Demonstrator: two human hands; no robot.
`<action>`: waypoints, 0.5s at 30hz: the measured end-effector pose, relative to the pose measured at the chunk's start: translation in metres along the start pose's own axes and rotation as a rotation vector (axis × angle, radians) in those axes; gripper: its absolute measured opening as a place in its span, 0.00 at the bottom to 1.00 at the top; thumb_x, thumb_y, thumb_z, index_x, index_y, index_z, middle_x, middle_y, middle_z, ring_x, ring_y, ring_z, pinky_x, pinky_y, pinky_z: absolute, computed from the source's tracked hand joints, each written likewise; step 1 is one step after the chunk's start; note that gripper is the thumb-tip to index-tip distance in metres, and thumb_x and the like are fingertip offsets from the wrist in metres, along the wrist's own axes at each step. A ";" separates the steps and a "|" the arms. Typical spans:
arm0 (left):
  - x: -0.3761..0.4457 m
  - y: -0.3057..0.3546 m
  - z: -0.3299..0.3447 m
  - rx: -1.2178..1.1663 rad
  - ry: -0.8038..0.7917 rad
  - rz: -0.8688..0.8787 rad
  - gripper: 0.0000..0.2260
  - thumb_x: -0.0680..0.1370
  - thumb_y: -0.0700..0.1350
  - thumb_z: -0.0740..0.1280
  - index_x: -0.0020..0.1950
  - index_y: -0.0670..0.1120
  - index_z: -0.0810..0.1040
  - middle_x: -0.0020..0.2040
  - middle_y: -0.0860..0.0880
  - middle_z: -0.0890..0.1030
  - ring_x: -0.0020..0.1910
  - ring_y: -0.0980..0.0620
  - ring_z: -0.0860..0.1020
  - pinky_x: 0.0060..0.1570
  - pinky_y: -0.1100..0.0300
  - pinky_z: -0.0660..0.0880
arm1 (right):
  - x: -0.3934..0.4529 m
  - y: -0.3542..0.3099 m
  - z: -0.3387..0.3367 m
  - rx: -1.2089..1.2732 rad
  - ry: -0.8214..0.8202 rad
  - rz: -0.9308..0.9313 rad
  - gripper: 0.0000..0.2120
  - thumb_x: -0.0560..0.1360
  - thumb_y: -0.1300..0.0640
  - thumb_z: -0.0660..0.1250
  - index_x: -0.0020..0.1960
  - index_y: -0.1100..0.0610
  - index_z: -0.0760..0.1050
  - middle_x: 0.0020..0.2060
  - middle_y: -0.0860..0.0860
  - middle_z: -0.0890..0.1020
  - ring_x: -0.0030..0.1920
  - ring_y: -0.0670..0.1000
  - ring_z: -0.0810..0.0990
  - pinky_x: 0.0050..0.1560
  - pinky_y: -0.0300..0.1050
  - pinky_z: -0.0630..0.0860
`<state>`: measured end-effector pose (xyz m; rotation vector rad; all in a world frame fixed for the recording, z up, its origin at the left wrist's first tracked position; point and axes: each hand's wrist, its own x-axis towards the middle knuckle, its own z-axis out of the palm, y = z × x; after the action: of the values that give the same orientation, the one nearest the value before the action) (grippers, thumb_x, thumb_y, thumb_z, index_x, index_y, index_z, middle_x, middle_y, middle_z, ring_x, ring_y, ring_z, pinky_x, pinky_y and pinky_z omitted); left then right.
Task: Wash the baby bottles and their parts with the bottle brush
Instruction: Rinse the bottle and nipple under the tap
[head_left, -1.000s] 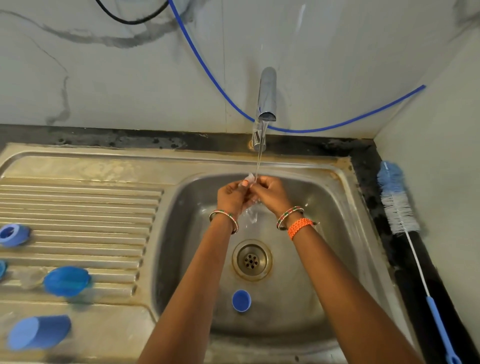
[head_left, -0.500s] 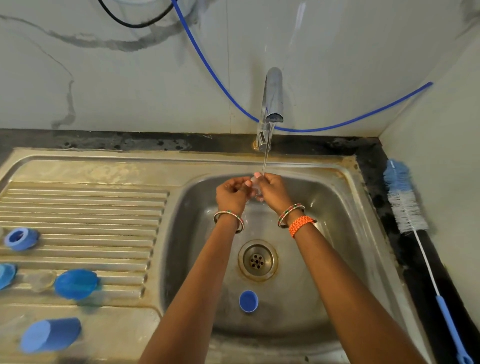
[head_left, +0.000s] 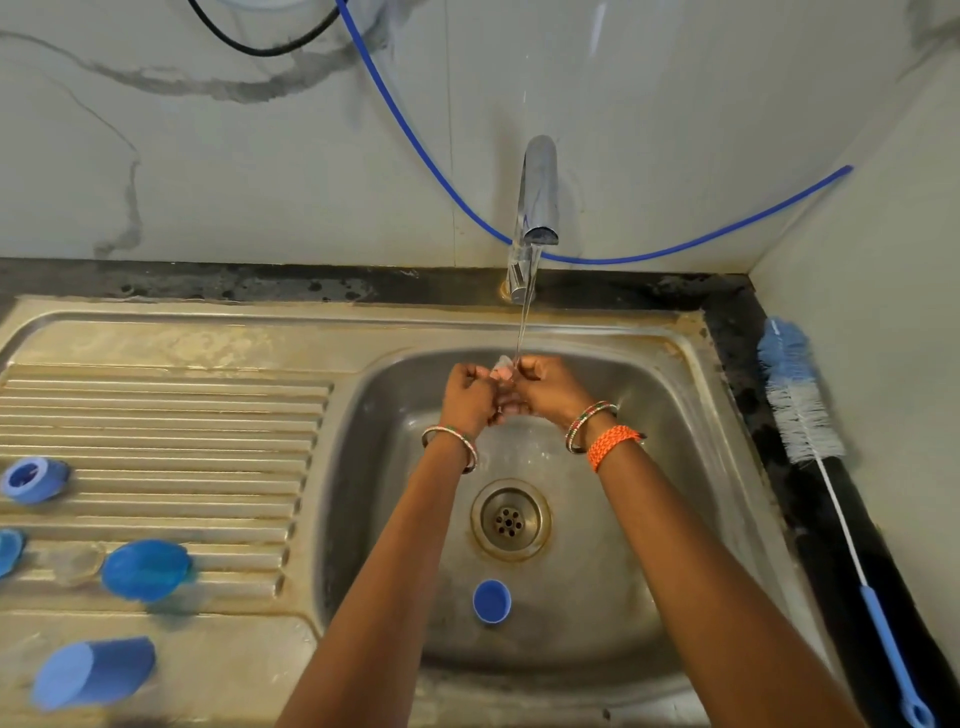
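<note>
Both my hands, left hand (head_left: 467, 397) and right hand (head_left: 545, 387), pinch a small clear soft teat (head_left: 503, 365) under the tap's (head_left: 537, 192) thin stream; bristly bottle brush (head_left: 800, 410) lies right of the steel sink (head_left: 691, 415). No readable writing.

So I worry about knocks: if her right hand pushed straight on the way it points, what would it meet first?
The right hand points toward the left hand, with the small clear part pinched between them, so it would likely press that part into the left hand first.

basin floor (head_left: 597, 597) open | obstacles: blue cap (head_left: 491, 601), faucet (head_left: 537, 197) overhead
</note>
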<state>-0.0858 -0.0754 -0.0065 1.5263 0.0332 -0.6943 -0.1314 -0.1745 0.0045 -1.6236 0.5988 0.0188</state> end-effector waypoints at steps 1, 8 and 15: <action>0.001 0.003 -0.001 -0.034 -0.023 -0.038 0.06 0.78 0.35 0.60 0.44 0.42 0.65 0.31 0.46 0.68 0.21 0.56 0.69 0.22 0.64 0.66 | 0.000 0.001 -0.002 0.016 0.007 0.005 0.07 0.77 0.56 0.66 0.47 0.60 0.79 0.40 0.55 0.83 0.38 0.50 0.81 0.40 0.39 0.81; -0.008 0.010 0.028 -0.130 0.007 -0.130 0.06 0.81 0.40 0.55 0.44 0.41 0.66 0.30 0.47 0.65 0.18 0.56 0.63 0.16 0.69 0.57 | 0.011 0.005 0.012 0.146 0.307 0.142 0.16 0.75 0.46 0.67 0.34 0.54 0.76 0.31 0.52 0.79 0.33 0.51 0.77 0.37 0.46 0.75; 0.002 0.016 0.012 -0.456 0.053 -0.266 0.14 0.82 0.46 0.57 0.40 0.42 0.71 0.23 0.50 0.68 0.16 0.59 0.63 0.17 0.70 0.63 | -0.002 0.005 0.013 0.166 0.063 0.016 0.08 0.79 0.56 0.64 0.43 0.56 0.78 0.33 0.50 0.80 0.32 0.45 0.77 0.36 0.38 0.76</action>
<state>-0.0818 -0.0889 0.0084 1.1089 0.4139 -0.7932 -0.1304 -0.1619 -0.0012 -1.4627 0.6450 -0.0682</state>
